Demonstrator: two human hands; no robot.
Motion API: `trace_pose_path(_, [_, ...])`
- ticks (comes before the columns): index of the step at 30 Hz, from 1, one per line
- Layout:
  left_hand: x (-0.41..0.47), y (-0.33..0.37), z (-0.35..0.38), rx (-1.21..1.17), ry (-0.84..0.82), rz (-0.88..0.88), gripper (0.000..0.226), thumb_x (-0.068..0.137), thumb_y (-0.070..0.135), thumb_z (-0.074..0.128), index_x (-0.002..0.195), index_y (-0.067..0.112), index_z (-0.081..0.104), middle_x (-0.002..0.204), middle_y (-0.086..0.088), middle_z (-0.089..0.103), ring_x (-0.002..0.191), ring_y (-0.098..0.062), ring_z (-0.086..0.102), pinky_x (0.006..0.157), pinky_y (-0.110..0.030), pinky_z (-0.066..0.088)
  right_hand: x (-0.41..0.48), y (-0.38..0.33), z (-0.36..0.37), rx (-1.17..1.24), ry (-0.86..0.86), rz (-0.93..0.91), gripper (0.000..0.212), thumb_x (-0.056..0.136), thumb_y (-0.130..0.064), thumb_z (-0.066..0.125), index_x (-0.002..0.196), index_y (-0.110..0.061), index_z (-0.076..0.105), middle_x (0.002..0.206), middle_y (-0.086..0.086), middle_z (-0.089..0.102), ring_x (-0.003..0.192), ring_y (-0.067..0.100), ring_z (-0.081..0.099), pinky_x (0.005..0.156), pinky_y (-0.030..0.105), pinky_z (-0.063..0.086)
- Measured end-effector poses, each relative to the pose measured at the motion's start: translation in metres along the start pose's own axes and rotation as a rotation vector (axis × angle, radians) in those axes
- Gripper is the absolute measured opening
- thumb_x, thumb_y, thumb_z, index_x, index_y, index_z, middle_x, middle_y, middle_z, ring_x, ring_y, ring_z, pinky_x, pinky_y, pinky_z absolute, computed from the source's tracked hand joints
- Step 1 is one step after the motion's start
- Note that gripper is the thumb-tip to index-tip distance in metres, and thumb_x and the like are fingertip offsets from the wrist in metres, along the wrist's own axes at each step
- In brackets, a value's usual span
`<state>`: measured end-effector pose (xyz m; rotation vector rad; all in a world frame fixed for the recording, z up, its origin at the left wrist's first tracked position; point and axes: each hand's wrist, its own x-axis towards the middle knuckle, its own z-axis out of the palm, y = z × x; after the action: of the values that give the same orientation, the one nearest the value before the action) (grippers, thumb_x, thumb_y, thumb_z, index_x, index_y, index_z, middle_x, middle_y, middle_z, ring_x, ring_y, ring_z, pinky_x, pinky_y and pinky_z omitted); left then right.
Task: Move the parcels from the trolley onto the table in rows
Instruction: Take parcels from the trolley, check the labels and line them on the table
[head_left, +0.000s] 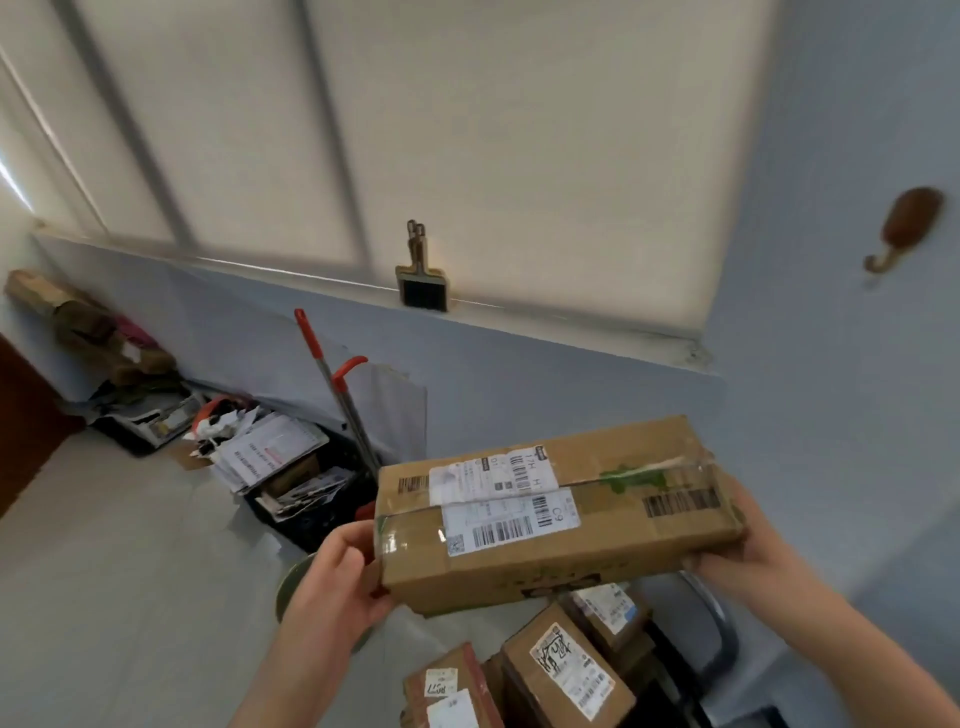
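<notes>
While we held the long parcel (558, 514) aloft, our left hand (332, 582) gripped its left end with curled fingers and our right hand (737, 545) clasped the opposite end; smaller labelled parcels (566, 670) lay stacked below it, near the blue wall (831, 364).

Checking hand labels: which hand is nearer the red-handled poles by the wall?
Left. The left hand holds one end of the box, just below the poles; the right hand holds the other end, far to their right.
</notes>
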<state>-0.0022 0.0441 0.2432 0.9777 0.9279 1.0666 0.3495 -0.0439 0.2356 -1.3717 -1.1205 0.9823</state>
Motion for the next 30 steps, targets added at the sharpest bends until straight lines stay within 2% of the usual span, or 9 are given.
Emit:
trace_pose_path(3, [0.022, -0.018, 0.029, 0.107, -0.039, -0.057, 0.027, 0.083, 0.033, 0.051, 0.106, 0.02, 0.057, 0.101, -0.006, 0.069, 0.088, -0.022, 0.067, 0.067, -0.039, 0.055, -0.038, -0.003, -0.019, 0.018, 0.046, 0.081, 0.063, 0.069, -0.004, 0.07, 0.12, -0.032, 0.047, 0.107, -0.006, 0.068, 0.098, 0.006, 0.064, 0.074, 0.015, 0.051])
trace_pose_path(5, [0.03, -0.037, 0.054, 0.218, -0.135, -0.055, 0.019, 0.079, 0.033, 0.06, 0.097, 0.028, 0.061, 0.099, -0.003, 0.069, 0.085, -0.019, 0.068, 0.07, -0.039, 0.054, -0.068, -0.006, -0.035, 0.044, 0.112, 0.159, 0.062, 0.066, -0.018, 0.071, 0.121, -0.034, 0.046, 0.107, -0.013, 0.068, 0.1, 0.004, 0.064, 0.074, 0.013, 0.05])
trace_pose_path(8, [0.038, -0.061, 0.099, 0.29, -0.343, -0.088, 0.019, 0.067, 0.036, 0.068, 0.086, 0.034, 0.065, 0.098, 0.0, 0.071, 0.087, -0.017, 0.069, 0.071, -0.034, 0.055, -0.121, -0.001, -0.057, 0.057, 0.315, 0.212, 0.051, 0.071, -0.026, 0.065, 0.116, -0.04, 0.047, 0.103, -0.024, 0.066, 0.096, -0.006, 0.062, 0.07, 0.006, 0.048])
trace_pose_path(12, [0.034, -0.101, 0.18, 0.334, -0.619, -0.165, 0.031, 0.07, 0.035, 0.067, 0.098, 0.024, 0.06, 0.096, 0.002, 0.07, 0.086, -0.016, 0.068, 0.073, -0.033, 0.055, -0.2, 0.018, -0.089, 0.022, 0.616, 0.303, 0.041, 0.072, -0.035, 0.061, 0.107, -0.049, 0.045, 0.09, -0.039, 0.063, 0.083, -0.022, 0.056, 0.06, -0.001, 0.042])
trace_pose_path(15, [0.009, -0.134, 0.24, 0.346, -0.749, -0.213, 0.038, 0.071, 0.033, 0.066, 0.104, 0.017, 0.057, 0.097, 0.001, 0.07, 0.087, -0.015, 0.067, 0.077, -0.033, 0.054, -0.258, 0.034, -0.11, 0.034, 0.798, 0.402, 0.046, 0.069, -0.044, 0.062, 0.111, -0.051, 0.045, 0.095, -0.031, 0.065, 0.091, -0.012, 0.059, 0.071, 0.009, 0.045])
trace_pose_path(18, [-0.012, -0.168, 0.299, 0.376, -0.88, -0.257, 0.035, 0.076, 0.035, 0.066, 0.107, 0.022, 0.058, 0.104, -0.002, 0.069, 0.093, -0.017, 0.066, 0.075, -0.03, 0.055, -0.305, 0.051, -0.128, 0.071, 0.973, 0.472, 0.061, 0.067, -0.047, 0.063, 0.123, -0.047, 0.039, 0.105, -0.023, 0.058, 0.101, 0.001, 0.055, 0.083, 0.023, 0.044])
trace_pose_path(21, [-0.031, -0.209, 0.354, 0.411, -0.95, -0.299, 0.024, 0.087, 0.032, 0.06, 0.11, 0.026, 0.057, 0.109, 0.003, 0.067, 0.1, -0.015, 0.064, 0.086, -0.035, 0.052, -0.341, 0.07, -0.151, 0.122, 1.112, 0.515, 0.072, 0.063, -0.047, 0.065, 0.129, -0.042, 0.038, 0.105, -0.019, 0.057, 0.101, 0.009, 0.055, 0.087, 0.03, 0.046])
trace_pose_path(27, [-0.051, -0.274, 0.457, 0.524, -1.005, -0.356, 0.017, 0.093, 0.036, 0.053, 0.11, 0.03, 0.053, 0.111, 0.005, 0.064, 0.1, -0.009, 0.061, 0.09, -0.035, 0.05, -0.367, 0.104, -0.217, 0.188, 1.203, 0.528, 0.054, 0.07, -0.049, 0.063, 0.12, -0.045, 0.044, 0.107, -0.018, 0.058, 0.102, 0.01, 0.055, 0.089, 0.033, 0.046])
trace_pose_path(30, [-0.052, -0.297, 0.493, 0.571, -1.027, -0.396, 0.025, 0.094, 0.035, 0.052, 0.117, 0.024, 0.051, 0.112, 0.002, 0.062, 0.099, -0.009, 0.059, 0.079, -0.028, 0.051, -0.371, 0.126, -0.246, 0.192, 1.212, 0.551, 0.049, 0.081, -0.041, 0.062, 0.126, -0.039, 0.043, 0.106, -0.018, 0.057, 0.098, 0.005, 0.054, 0.08, 0.027, 0.046])
